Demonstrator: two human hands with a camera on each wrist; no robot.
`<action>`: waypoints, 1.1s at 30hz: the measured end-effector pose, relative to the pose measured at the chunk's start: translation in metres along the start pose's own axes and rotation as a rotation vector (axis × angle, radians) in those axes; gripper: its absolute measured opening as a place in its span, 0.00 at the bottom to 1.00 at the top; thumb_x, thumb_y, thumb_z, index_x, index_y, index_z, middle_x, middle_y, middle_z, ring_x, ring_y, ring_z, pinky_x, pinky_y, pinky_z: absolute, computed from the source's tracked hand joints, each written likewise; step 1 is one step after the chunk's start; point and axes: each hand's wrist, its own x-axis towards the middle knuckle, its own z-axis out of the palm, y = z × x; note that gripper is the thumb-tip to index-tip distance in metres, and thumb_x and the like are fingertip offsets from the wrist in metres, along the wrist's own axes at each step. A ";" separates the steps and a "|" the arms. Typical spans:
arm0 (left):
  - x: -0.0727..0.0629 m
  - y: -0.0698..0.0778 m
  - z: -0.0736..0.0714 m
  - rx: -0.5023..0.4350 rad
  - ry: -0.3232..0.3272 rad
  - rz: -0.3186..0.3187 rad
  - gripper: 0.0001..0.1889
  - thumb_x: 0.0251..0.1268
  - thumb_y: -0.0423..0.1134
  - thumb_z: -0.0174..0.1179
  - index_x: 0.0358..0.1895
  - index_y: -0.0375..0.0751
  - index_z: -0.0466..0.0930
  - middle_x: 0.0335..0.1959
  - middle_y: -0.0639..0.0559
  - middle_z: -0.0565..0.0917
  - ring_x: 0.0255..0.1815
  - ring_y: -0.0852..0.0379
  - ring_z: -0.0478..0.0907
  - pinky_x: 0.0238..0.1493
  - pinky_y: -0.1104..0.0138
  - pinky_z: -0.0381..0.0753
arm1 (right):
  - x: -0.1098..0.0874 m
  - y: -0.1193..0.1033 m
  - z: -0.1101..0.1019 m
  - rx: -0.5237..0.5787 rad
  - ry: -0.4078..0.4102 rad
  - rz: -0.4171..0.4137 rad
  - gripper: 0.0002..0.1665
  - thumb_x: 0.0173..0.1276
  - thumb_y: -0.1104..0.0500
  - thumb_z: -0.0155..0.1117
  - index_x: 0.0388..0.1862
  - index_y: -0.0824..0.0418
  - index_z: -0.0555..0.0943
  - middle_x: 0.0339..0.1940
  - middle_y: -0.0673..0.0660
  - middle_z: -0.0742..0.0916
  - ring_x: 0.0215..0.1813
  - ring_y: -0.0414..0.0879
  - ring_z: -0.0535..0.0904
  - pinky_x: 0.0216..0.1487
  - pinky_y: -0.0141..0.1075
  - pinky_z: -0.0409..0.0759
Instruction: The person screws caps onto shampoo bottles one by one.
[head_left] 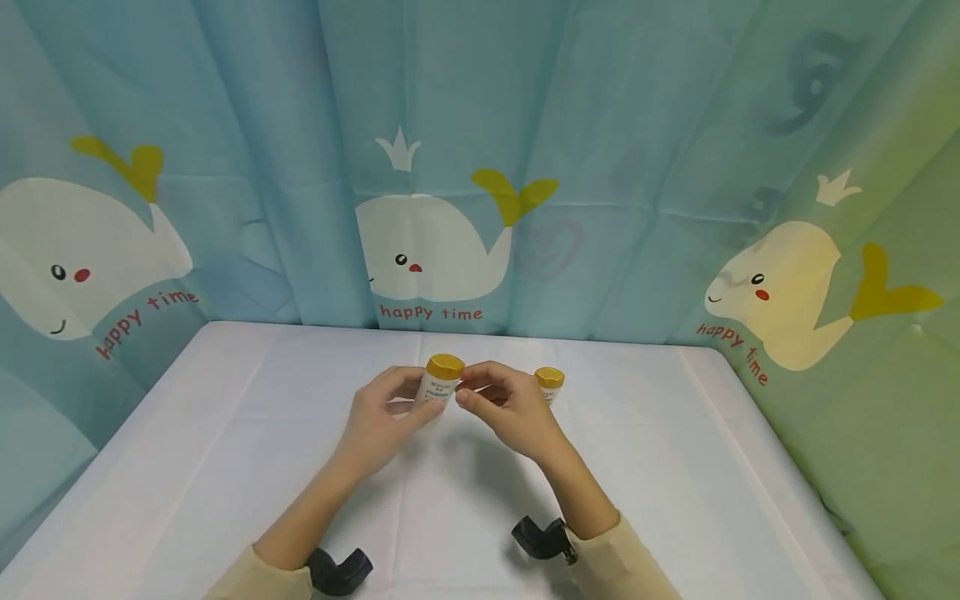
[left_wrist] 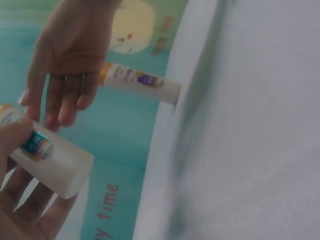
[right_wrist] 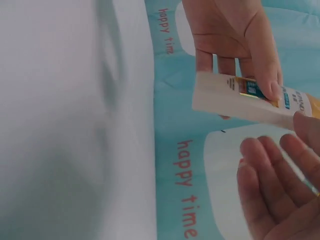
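Note:
A white bottle (head_left: 436,388) with a golden-yellow cap and a printed label is held up off the table by my left hand (head_left: 381,417). The left thumb presses the label side, and the fingers wrap behind the bottle, as the left wrist view shows. My right hand (head_left: 514,408) is close beside the cap, its fingers loosely bent and not wrapped round anything. In the right wrist view the right thumb (right_wrist: 306,131) overlaps the bottle near its cap end. A second white bottle (left_wrist: 140,84) with the same yellow cap stands upright on the table behind my right hand, partly hidden in the head view.
Under both hands spreads a table with a white cloth (head_left: 300,467). A blue-green curtain (head_left: 615,267) printed with whales and red lettering hangs around its back and sides. Black wrist mounts (head_left: 542,537) stick out at both sleeves.

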 end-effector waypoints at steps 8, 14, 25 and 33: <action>0.001 -0.002 0.000 -0.001 -0.021 0.005 0.17 0.65 0.42 0.68 0.56 0.46 0.84 0.47 0.54 0.86 0.47 0.56 0.82 0.48 0.63 0.85 | 0.002 0.006 0.005 0.036 -0.017 0.024 0.15 0.69 0.61 0.68 0.52 0.64 0.83 0.44 0.60 0.88 0.38 0.48 0.88 0.43 0.35 0.84; 0.002 -0.003 0.001 0.005 -0.056 -0.075 0.16 0.67 0.44 0.66 0.56 0.48 0.80 0.51 0.54 0.85 0.49 0.55 0.81 0.46 0.68 0.84 | 0.001 -0.008 0.004 0.028 -0.008 0.050 0.13 0.69 0.65 0.66 0.51 0.68 0.82 0.45 0.64 0.88 0.41 0.59 0.88 0.44 0.32 0.83; 0.004 -0.016 0.003 0.005 -0.051 -0.100 0.15 0.66 0.43 0.67 0.54 0.47 0.80 0.53 0.51 0.84 0.51 0.51 0.82 0.49 0.62 0.85 | 0.003 0.024 0.017 -0.042 0.070 0.062 0.12 0.68 0.53 0.70 0.48 0.55 0.84 0.42 0.52 0.88 0.37 0.43 0.87 0.40 0.35 0.85; 0.005 -0.028 0.003 0.038 -0.042 -0.076 0.15 0.65 0.35 0.67 0.54 0.44 0.79 0.54 0.48 0.84 0.53 0.47 0.82 0.52 0.57 0.84 | 0.004 0.031 0.023 -0.002 0.027 0.081 0.14 0.70 0.59 0.67 0.53 0.60 0.84 0.47 0.57 0.89 0.43 0.57 0.88 0.42 0.34 0.85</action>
